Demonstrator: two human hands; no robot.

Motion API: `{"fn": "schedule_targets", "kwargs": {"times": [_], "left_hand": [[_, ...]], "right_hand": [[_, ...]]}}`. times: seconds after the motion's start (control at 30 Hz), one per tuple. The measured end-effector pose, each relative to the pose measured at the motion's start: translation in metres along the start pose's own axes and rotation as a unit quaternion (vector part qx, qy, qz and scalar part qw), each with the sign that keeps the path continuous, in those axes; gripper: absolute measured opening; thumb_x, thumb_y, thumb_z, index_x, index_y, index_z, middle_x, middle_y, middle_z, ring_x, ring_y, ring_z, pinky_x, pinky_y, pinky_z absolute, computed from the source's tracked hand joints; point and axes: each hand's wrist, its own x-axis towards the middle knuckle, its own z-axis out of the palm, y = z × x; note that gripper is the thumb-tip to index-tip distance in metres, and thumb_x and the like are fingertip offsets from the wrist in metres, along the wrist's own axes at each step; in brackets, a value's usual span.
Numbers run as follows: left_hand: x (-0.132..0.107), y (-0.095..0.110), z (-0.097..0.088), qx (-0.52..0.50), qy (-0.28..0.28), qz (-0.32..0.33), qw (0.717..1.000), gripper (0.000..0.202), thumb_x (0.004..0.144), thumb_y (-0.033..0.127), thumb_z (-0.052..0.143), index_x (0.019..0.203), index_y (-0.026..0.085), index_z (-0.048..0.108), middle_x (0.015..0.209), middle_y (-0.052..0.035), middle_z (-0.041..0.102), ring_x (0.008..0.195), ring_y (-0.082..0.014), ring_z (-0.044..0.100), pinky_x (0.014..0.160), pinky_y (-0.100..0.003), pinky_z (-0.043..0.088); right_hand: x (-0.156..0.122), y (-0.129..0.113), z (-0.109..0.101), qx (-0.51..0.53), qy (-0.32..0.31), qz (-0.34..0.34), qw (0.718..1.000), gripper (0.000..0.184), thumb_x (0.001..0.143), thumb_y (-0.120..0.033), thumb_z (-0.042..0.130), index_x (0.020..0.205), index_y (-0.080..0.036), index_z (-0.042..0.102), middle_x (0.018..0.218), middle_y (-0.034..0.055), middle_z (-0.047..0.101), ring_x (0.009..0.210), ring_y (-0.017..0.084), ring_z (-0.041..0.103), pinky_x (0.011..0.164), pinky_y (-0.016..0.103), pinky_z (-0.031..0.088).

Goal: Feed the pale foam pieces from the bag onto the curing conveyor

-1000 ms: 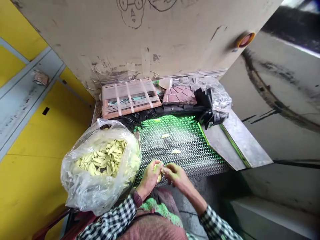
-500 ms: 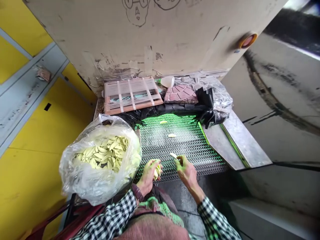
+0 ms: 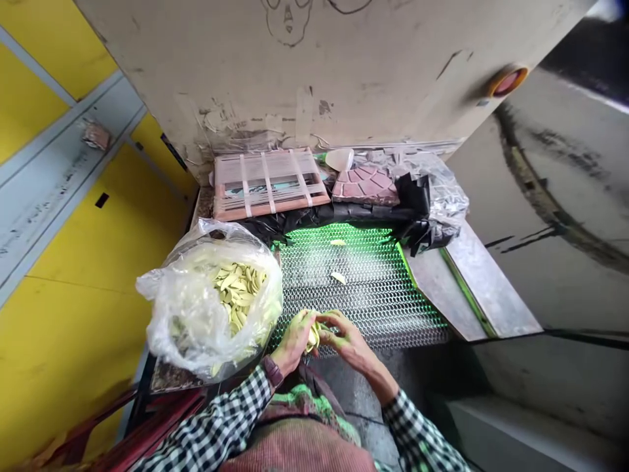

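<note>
My left hand [image 3: 293, 337], low at the near edge of a metal mesh belt [image 3: 363, 301], is closed around a small bunch of pale yellow leaf-shaped pieces [image 3: 313, 337]. Thumb and fingers of my right hand [image 3: 346, 337] meet that bunch from the right and pinch at it; the exact grip is partly hidden. Farther up the belt, one leaf-shaped piece [image 3: 339, 278] lies tilted, and another leaf-shaped piece [image 3: 338, 242] rests near the green-lit far end. To the left stands a clear plastic bag [image 3: 196, 328] with many similar pieces [image 3: 238, 292] inside.
Black plastic sheeting [image 3: 354, 213] hangs across the belt's far end. Above it lie a strapped wooden frame [image 3: 270, 183], a pinkish slab [image 3: 366, 185] and a whitish bottle [image 3: 340, 159]. Metal plates [image 3: 472, 282] flank the belt's right side. A red button [image 3: 508, 83] sits on the panel.
My right hand has drawn back to the left hand's bunch, and the piece it held out is gone from its fingers. Pieces on the belt sit differently. The bag's plastic covers more of its contents.
</note>
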Motion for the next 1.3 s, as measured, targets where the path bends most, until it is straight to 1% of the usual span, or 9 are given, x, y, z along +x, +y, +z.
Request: {"fn": "schedule_targets", "kwargs": {"times": [0.13, 0.37, 0.6, 0.83, 0.9, 1.03, 1.13, 1.23, 1.3], "left_hand": [[0.001, 0.002, 0.0, -0.021, -0.015, -0.022, 0.999, 0.039, 0.086, 0.055, 0.067, 0.097, 0.019, 0.058, 0.086, -0.0018, 0.055, 0.068, -0.016, 0.056, 0.041, -0.023, 0.048], [0.003, 0.002, -0.006, -0.055, -0.035, -0.068, 0.996, 0.036, 0.083, 0.048, 0.073, 0.098, 0.018, 0.062, 0.095, -0.0056, 0.062, 0.076, -0.0191, 0.064, 0.047, -0.025, 0.054], [0.008, 0.005, -0.008, -0.073, -0.046, -0.144, 0.986, 0.03, 0.087, 0.039, 0.071, 0.101, 0.013, 0.065, 0.096, -0.0094, 0.07, 0.076, -0.0206, 0.074, 0.052, -0.023, 0.056], [0.013, -0.005, -0.013, -0.047, -0.045, -0.109, 0.992, 0.031, 0.086, 0.039, 0.075, 0.101, 0.014, 0.064, 0.097, -0.0107, 0.073, 0.069, -0.0164, 0.071, 0.046, -0.02, 0.052], [0.014, -0.006, -0.013, -0.055, -0.035, -0.109, 0.992, 0.031, 0.09, 0.04, 0.073, 0.101, 0.013, 0.063, 0.097, -0.0127, 0.074, 0.072, -0.0166, 0.072, 0.048, -0.02, 0.054], [0.011, -0.004, -0.011, -0.091, -0.029, -0.118, 0.988, 0.03, 0.093, 0.041, 0.071, 0.102, 0.013, 0.062, 0.099, -0.015, 0.075, 0.08, -0.0191, 0.074, 0.059, -0.024, 0.06], [0.009, -0.001, -0.008, -0.104, -0.034, -0.127, 0.986, 0.028, 0.091, 0.04, 0.073, 0.101, 0.015, 0.061, 0.096, -0.0114, 0.073, 0.08, -0.0195, 0.074, 0.062, -0.027, 0.061], [0.006, 0.001, -0.005, -0.095, -0.043, -0.115, 0.988, 0.032, 0.085, 0.041, 0.079, 0.094, 0.018, 0.06, 0.091, -0.005, 0.068, 0.077, -0.0174, 0.07, 0.061, -0.026, 0.06], [0.006, 0.001, -0.005, -0.088, -0.049, -0.107, 0.989, 0.036, 0.082, 0.044, 0.082, 0.09, 0.018, 0.059, 0.088, -0.0029, 0.066, 0.076, -0.0169, 0.068, 0.061, -0.027, 0.061]], "right_hand": [[0.002, 0.003, 0.0, 0.076, 0.006, 0.041, 0.996, 0.026, 0.091, -0.043, 0.071, 0.106, -0.022, 0.068, 0.105, 0.0042, 0.066, 0.097, 0.021, 0.062, 0.085, 0.034, 0.051], [-0.003, 0.003, -0.009, 0.046, -0.03, 0.039, 0.998, 0.025, 0.092, -0.04, 0.07, 0.11, -0.024, 0.07, 0.111, 0.0038, 0.067, 0.106, 0.022, 0.062, 0.097, 0.037, 0.047], [-0.005, 0.029, -0.013, 0.123, 0.039, 0.097, 0.987, 0.033, 0.086, -0.05, 0.075, 0.09, -0.019, 0.066, 0.085, 0.0013, 0.066, 0.076, 0.017, 0.059, 0.069, 0.029, 0.047], [-0.005, 0.036, -0.017, 0.178, 0.14, 0.19, 0.955, 0.041, 0.077, -0.059, 0.073, 0.085, -0.022, 0.057, 0.072, -0.0007, 0.062, 0.064, 0.019, 0.059, 0.052, 0.027, 0.043], [-0.003, 0.038, -0.028, 0.117, 0.183, 0.221, 0.951, 0.038, 0.078, -0.059, 0.068, 0.086, -0.023, 0.057, 0.07, -0.0008, 0.062, 0.059, 0.019, 0.057, 0.05, 0.027, 0.038], [-0.002, 0.029, -0.041, -0.174, 0.254, 0.208, 0.928, 0.031, 0.086, -0.049, 0.058, 0.1, -0.023, 0.067, 0.078, 0.0022, 0.065, 0.067, 0.02, 0.057, 0.06, 0.031, 0.038], [-0.004, 0.014, -0.032, -0.181, 0.169, 0.101, 0.964, 0.034, 0.092, -0.045, 0.058, 0.117, -0.025, 0.069, 0.089, 0.003, 0.069, 0.079, 0.021, 0.061, 0.073, 0.034, 0.045], [-0.006, 0.004, -0.014, -0.103, 0.072, 0.036, 0.991, 0.024, 0.094, -0.043, 0.06, 0.1, -0.023, 0.072, 0.095, 0.0043, 0.069, 0.086, 0.021, 0.064, 0.08, 0.034, 0.048], [-0.006, 0.006, -0.005, -0.082, 0.082, 0.045, 0.992, 0.023, 0.094, -0.043, 0.061, 0.089, -0.022, 0.068, 0.091, 0.0042, 0.069, 0.084, 0.021, 0.064, 0.077, 0.033, 0.049]]}}
